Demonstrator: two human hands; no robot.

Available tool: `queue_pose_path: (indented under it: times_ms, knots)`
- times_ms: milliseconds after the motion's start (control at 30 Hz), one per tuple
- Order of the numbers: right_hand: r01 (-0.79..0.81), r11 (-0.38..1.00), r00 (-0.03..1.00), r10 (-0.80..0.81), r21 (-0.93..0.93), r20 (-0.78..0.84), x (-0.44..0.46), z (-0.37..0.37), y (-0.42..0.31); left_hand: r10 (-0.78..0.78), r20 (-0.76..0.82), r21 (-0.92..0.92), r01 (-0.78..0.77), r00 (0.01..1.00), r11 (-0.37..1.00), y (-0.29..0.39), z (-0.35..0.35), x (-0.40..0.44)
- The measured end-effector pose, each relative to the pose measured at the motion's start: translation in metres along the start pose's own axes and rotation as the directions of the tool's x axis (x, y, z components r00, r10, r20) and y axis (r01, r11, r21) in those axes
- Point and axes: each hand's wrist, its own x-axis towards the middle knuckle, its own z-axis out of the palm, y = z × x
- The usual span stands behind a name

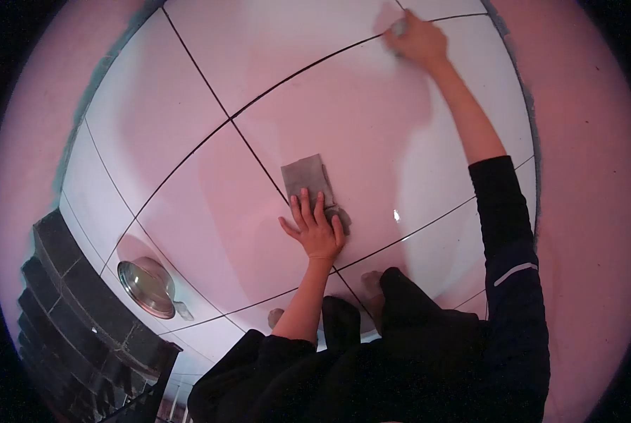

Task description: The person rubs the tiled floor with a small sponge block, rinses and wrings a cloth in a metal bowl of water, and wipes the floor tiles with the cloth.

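Note:
My left hand lies flat on the white tiled floor, fingers spread. Its fingertips rest on the lower edge of a folded grey cloth. Far ahead to the right, my right arm is stretched out, and my right hand is closed around a small greyish object against the floor tiles. Fingers and blur hide most of that object, so its kind cannot be made out.
A round metal pot with liquid in it stands at the left on the tiles. Beyond it, dark steps go down beside a black railing. Pink walls border the floor. My bare foot is close below my left hand.

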Motion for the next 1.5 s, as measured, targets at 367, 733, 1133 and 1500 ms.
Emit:
queue_pose_path:
  times_ms: [367, 733, 1133, 1500]
  knots:
    - [0.131, 0.990, 0.991, -0.132, -0.048, -0.020, 0.007, -0.011, -0.002, -0.010, 0.039, 0.016, 0.009, 0.999, 1.000, -0.002, 0.000, -0.002]
    - [0.142, 0.990, 0.990, -0.142, -0.008, -0.010, 0.006, -0.020, -0.002, -0.005, 0.054, 0.032, 0.003, 0.999, 0.999, -0.003, -0.001, -0.002]
    - [0.101, 0.994, 0.985, -0.105, -0.035, -0.135, 0.000, -0.007, -0.005, 0.000, 0.031, 0.005, 0.000, 1.000, 1.000, 0.000, 0.000, -0.002]
    - [0.169, 0.985, 0.980, -0.171, -0.028, -0.098, 0.005, 0.000, 0.002, -0.009, 0.053, 0.003, 0.009, 0.999, 1.000, -0.002, -0.002, -0.002]
